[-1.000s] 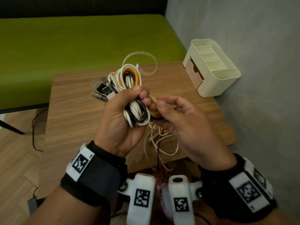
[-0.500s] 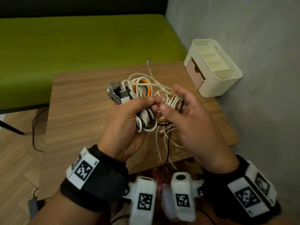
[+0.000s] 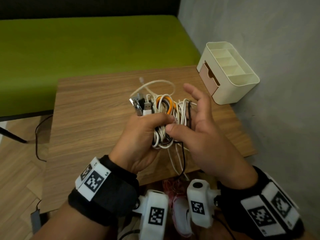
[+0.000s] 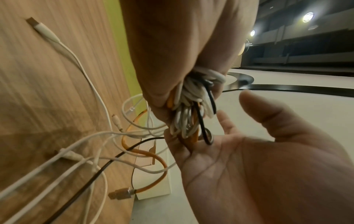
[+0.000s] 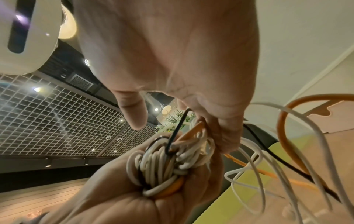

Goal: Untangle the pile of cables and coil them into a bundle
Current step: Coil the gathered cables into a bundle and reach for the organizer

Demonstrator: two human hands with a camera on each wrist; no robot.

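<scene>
The green bench (image 3: 86,49) fills the head view from 9 to 12 o'clock. The wooden table (image 3: 90,118) sits centre, with the cream desk organiser (image 3: 230,87) at 2 o'clock. Above the table, the left hand (image 3: 140,135) clenches the cable bundle (image 3: 164,118), USB plugs (image 3: 143,106) poking toward 11. The right hand (image 3: 204,134), fingers spread loosely, cups the bundle's 3 o'clock side without gripping; loose tails (image 3: 180,160) dangle toward 6.

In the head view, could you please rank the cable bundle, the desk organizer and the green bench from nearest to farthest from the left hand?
1. Cable bundle: gripped in the left hand.
2. Desk organizer: right, against the wall.
3. Green bench: beyond the table's far edge.
</scene>
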